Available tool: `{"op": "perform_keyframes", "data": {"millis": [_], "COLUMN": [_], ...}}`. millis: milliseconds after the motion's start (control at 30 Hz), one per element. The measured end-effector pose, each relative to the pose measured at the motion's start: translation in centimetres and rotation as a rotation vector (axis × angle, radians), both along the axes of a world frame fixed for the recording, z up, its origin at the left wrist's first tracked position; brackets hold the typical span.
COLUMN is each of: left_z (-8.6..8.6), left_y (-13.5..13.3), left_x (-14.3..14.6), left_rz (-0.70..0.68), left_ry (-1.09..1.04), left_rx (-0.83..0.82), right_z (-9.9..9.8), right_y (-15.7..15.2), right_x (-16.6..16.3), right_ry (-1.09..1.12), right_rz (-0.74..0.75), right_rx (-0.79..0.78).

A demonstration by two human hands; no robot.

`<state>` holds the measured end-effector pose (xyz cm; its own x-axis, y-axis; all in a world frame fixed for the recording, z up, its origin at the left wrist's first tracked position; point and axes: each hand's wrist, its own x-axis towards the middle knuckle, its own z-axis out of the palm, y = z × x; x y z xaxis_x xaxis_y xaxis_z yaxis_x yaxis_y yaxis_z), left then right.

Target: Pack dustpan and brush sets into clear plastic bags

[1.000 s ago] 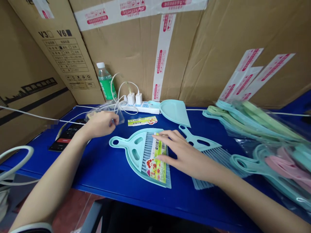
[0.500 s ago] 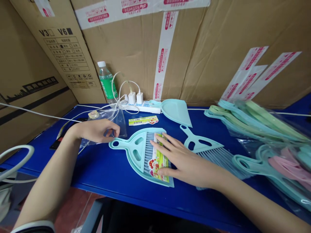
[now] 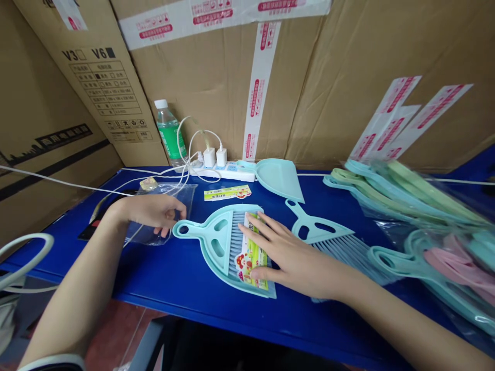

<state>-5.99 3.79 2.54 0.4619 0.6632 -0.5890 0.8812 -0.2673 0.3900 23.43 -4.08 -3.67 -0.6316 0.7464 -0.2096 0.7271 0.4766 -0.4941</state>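
Note:
A mint dustpan with a small brush nested in it [image 3: 216, 242] lies on the blue table [image 3: 174, 273]. A colourful paper label [image 3: 251, 255] rests on the bristles. My right hand [image 3: 294, 255] lies flat on that label, fingers stretched out. My left hand [image 3: 154, 212] pinches the edge of a clear plastic bag [image 3: 164, 206] just left of the dustpan's handle, its fingers closed on the film.
A second brush [image 3: 328, 239] and another dustpan [image 3: 276, 178] lie behind, with a spare label [image 3: 227, 192]. A power strip with chargers [image 3: 216, 167] and a green bottle [image 3: 168, 135] stand by the cardboard wall. Bagged dustpans [image 3: 417, 221] are stacked at right. A dark device [image 3: 91, 229] lies at left.
My left hand has drawn the clear bag from the back of the table toward the dustpan's handle and laid it lower. My right hand shifted slightly down onto the label.

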Motion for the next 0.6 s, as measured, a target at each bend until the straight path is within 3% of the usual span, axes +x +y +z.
{"op": "perform_keyframes", "data": {"millis": [133, 433, 600], "left_z": [-0.2, -0.7, -0.6], "left_y": [-0.1, -0.3, -0.4], "left_x": [0.0, 0.7, 1.0], "left_rz": [-0.044, -0.270, -0.274], "left_ry": [-0.021, 0.069, 0.089], "left_rx": [-0.019, 0.203, 0.185], "right_z": [0.1, 0.2, 0.2], "right_y": [0.0, 0.1, 0.2], "right_x": [-0.1, 0.0, 0.0], "right_ry": [-0.011, 0.014, 0.043], "right_rz": [-0.006, 0.013, 0.012], "right_rx": [-0.003, -0.006, -0.007]}}
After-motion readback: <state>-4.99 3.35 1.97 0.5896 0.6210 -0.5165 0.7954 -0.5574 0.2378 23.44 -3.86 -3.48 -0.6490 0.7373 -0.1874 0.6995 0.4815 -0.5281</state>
